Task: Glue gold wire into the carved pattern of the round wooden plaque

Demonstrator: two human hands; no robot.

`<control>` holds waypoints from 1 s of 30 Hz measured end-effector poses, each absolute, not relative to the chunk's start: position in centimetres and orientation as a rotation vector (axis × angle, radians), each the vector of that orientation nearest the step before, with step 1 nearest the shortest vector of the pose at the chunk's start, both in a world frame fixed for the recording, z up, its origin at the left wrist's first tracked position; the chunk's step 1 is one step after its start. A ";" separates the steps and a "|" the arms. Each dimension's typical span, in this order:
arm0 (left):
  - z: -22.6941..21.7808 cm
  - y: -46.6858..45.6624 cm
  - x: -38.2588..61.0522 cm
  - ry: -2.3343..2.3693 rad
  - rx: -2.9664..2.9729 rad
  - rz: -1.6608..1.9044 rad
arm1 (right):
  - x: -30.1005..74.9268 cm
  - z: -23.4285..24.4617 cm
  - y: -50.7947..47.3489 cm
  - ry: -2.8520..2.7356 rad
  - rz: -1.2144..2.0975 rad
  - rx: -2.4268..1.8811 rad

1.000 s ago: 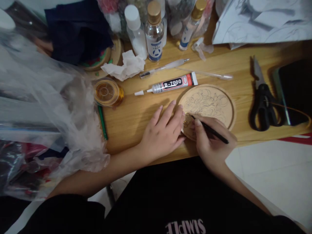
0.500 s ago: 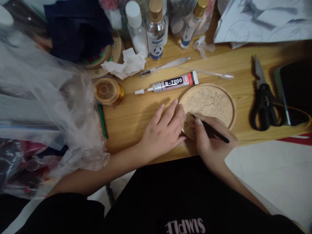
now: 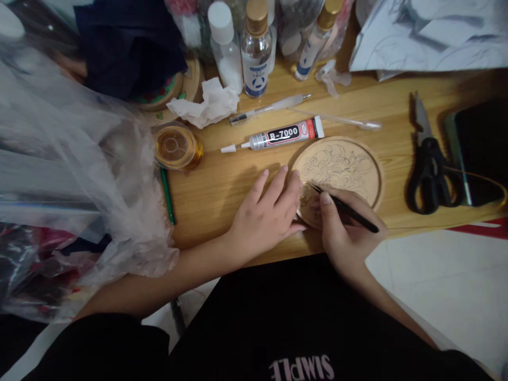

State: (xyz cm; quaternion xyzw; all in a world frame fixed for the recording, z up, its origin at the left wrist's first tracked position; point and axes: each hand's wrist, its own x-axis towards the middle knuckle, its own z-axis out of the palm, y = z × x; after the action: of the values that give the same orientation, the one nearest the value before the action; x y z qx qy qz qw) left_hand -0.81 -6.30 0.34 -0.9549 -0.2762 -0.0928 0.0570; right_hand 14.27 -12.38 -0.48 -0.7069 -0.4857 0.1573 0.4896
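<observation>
Edging a touch toward the bench's right end since half a second ago: the right hand [image 3: 351,233] and the slim black pointed tool [image 3: 349,210] it carries. Widest first, that's the yellow-brown wood-grain bench [image 3: 214,198], its left side swamped by a crumpled translucent plastic bag [image 3: 79,148]. By the near edge, right of the middle, sits the round pale wooden disc [image 3: 337,166], rim raised, dark line drawing across its face. Toward the right end, black-handled scissors [image 3: 431,153] point at the far edge. Left hand [image 3: 264,214]: fingers straight and spread, tips at the disc's left rim. Right hand: pinching the tool, its point over the disc's left part; whether they touch, can't tell. Beyond the disc, a silver, black and red "B-7000" tube [image 3: 283,135]; to its left, a clear spool of golden strand [image 3: 178,147]. Smallest, a thin golden curl [image 3: 304,198] on the disc, beside the left fingertips.
</observation>
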 end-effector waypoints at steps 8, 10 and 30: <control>0.3 -6.3 -0.8 -0.838 -2.935 -0.269 | 14.0 -0.8 -12.6 -1.027 0.419 -1.738; 0.2 -6.3 -0.8 -0.833 -2.923 -0.280 | 14.0 -0.9 -12.6 -1.028 0.409 -1.726; 0.1 -6.4 -0.9 -0.870 -2.971 -0.263 | 13.9 -0.1 -12.5 -1.456 0.168 -1.781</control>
State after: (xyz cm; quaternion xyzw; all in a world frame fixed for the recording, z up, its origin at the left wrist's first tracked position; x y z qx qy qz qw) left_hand -0.93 -6.38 0.10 -0.9561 -0.2799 -0.0845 0.0173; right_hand 13.85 -12.50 -0.11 -0.7057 -0.5770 0.0667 0.4057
